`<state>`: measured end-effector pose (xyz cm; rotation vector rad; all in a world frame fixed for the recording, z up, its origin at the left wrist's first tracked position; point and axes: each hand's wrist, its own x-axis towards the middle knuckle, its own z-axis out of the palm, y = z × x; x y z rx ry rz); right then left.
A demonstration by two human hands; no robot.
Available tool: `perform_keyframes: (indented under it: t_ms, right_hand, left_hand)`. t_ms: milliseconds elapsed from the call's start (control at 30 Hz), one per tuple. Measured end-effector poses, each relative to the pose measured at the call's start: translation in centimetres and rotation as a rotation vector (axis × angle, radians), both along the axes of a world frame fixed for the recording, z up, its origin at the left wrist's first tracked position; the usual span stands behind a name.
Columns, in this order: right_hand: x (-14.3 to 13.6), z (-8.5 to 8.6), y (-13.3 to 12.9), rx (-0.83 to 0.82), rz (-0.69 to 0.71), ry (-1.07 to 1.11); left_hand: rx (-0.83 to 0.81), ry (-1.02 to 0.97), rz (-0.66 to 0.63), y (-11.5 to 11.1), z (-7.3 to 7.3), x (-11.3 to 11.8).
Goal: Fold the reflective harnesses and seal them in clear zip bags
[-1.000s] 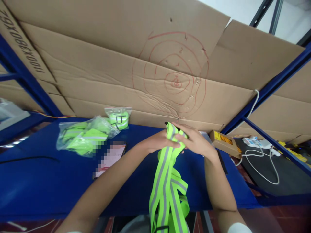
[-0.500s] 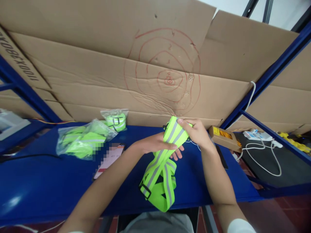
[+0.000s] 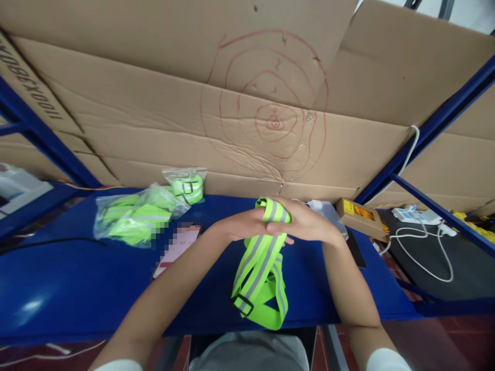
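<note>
A yellow-green strap with grey stripes (image 3: 260,260) is bunched between my hands above the blue table. My left hand (image 3: 249,223) holds its upper part from the left, with some fingers hidden behind the fabric. My right hand (image 3: 303,220) wraps over the folded top end from the right, its thumb across the front. Loops of the strap hang below my hands toward the table's front edge, with a black buckle (image 3: 243,305) at their lower left.
On the blue table (image 3: 69,278), clear bags of green straps (image 3: 135,219) and a smaller bag (image 3: 188,186) lie left. A phone (image 3: 180,245) is beside my left forearm. An open cardboard box (image 3: 358,219) and white cables (image 3: 421,257) are right.
My right hand has moved down and left over the strap's top, which is now folded smaller. The view has shifted slightly.
</note>
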<state>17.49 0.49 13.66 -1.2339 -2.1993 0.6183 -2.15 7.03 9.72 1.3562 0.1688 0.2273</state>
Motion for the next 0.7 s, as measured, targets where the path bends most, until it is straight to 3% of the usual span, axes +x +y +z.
perform_keyframes:
  t_ms: [133, 233, 300, 367, 467, 533, 600, 700]
  right_hand:
    - [-0.8, -0.7, 0.6, 0.057, -0.155, 0.040]
    - [-0.4, -1.2, 1.6, 0.094, -0.275, 0.139]
    - [0.3, -1.4, 2.1, 0.065, -0.403, 0.291]
    - [1.1, -1.5, 2.5, -0.068, -0.447, 0.470]
    - [1.8, -1.8, 3.0, -0.306, -0.377, 0.605]
    - [1.8, -2.3, 3.4, -0.368, -0.353, 0.571]
    - [1.6, -2.7, 3.9, -0.304, -0.346, 0.509]
    - [1.3, -2.6, 3.9, -0.043, -0.336, 0.441]
  left_hand:
    - [-0.250, -0.073, 0.021, 0.5, -0.6, 0.5]
    - [-0.344, -0.072, -0.011, 0.9, -1.3, 0.9]
    - [-0.309, -0.026, -0.050, 1.1, -1.8, 1.2]
    - [-0.183, 0.028, -0.047, 1.1, -2.2, 1.4]
    - [0.033, 0.069, 0.041, 1.0, -2.3, 1.5]
    - [0.079, 0.061, 0.071, 0.9, -2.1, 1.3]
    - [0.073, 0.037, 0.051, 1.0, -1.9, 1.1]
    - [0.069, -0.002, 0.066, 1.1, -1.8, 1.0]
